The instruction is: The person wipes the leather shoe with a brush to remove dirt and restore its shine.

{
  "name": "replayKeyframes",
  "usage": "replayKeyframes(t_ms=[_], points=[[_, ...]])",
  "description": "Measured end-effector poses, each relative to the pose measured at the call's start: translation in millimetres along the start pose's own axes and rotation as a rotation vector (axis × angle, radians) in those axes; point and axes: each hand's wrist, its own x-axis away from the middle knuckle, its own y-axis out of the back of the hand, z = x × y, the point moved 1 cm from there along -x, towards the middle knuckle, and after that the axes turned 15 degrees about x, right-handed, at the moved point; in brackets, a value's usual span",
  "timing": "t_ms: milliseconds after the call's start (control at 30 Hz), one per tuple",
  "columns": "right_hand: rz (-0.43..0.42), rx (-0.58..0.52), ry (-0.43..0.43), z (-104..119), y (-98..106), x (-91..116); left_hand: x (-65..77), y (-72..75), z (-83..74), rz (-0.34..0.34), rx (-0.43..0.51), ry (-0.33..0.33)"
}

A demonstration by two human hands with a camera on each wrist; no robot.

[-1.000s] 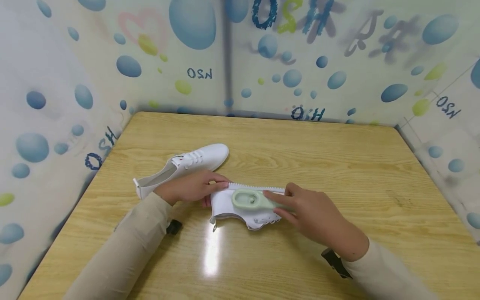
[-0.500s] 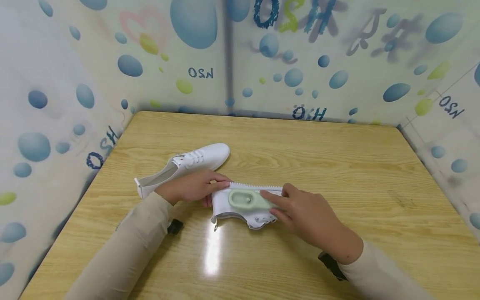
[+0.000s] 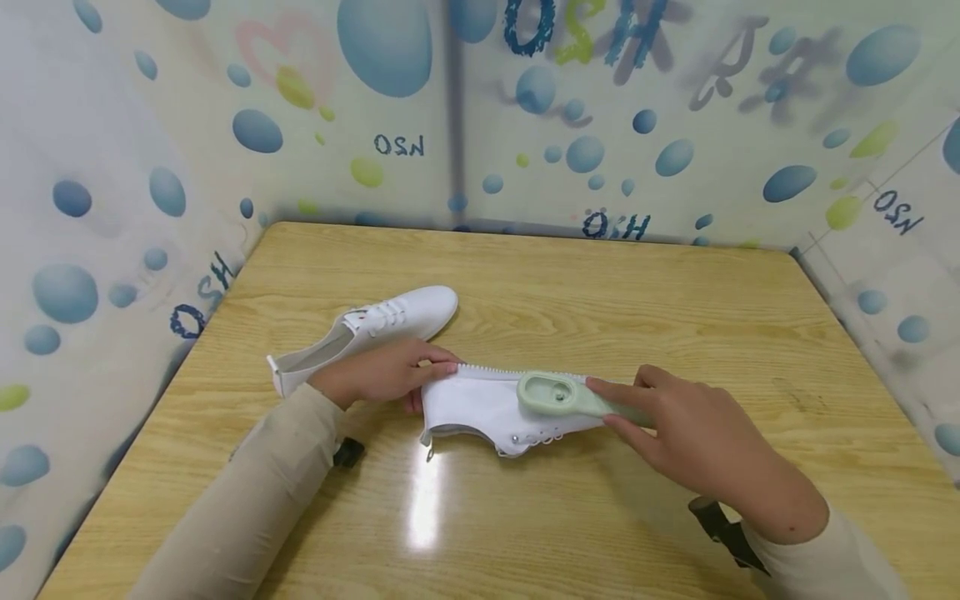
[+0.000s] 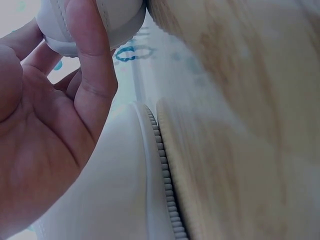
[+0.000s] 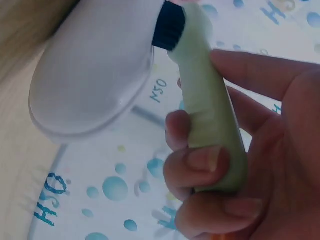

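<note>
A white lace-up shoe [image 3: 472, 406] lies on its side on the table, its ridged sole edge turned away from me. My left hand [image 3: 390, 372] grips it by the heel end; the left wrist view shows the fingers curled round the heel [image 4: 125, 20]. My right hand [image 3: 697, 425] holds a pale green brush [image 3: 551, 393] by its handle [image 5: 212, 120], forefinger stretched along it. In the right wrist view its dark bristles [image 5: 169, 26] meet the shoe's side near the toe [image 5: 90, 90]. In the head view the brush head lies over the front half of the shoe.
A second white shoe [image 3: 420, 312] stands upright behind my left hand, toe pointing to the back right. The wooden table [image 3: 637, 308] is bounded by walls [image 3: 480, 108] with a bubble pattern at the back and sides.
The brush in my right hand first slid slightly left along the shoe, then right toward the toe. The left hand and both shoes have stayed in place.
</note>
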Motion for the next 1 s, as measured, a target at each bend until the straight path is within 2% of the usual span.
replayKeyframes(t_ms=[267, 667, 800, 1000], points=[[-0.001, -0.046, 0.036, 9.0, -6.1, -8.0, 0.5, 0.2, -2.1, 0.003, -0.009, -0.009], [-0.045, 0.005, 0.126, 38.0, -17.6, -26.9, -0.8, -1.4, -2.2, 0.011, 0.002, -0.004], [-0.029, 0.018, 0.107, 35.4, -15.2, -24.0, -1.3, -1.3, -2.1, 0.012, -0.001, 0.003], [-0.014, 0.012, 0.069, 20.2, -8.9, -12.7, 0.6, 0.1, -1.8, 0.001, -0.004, 0.000]])
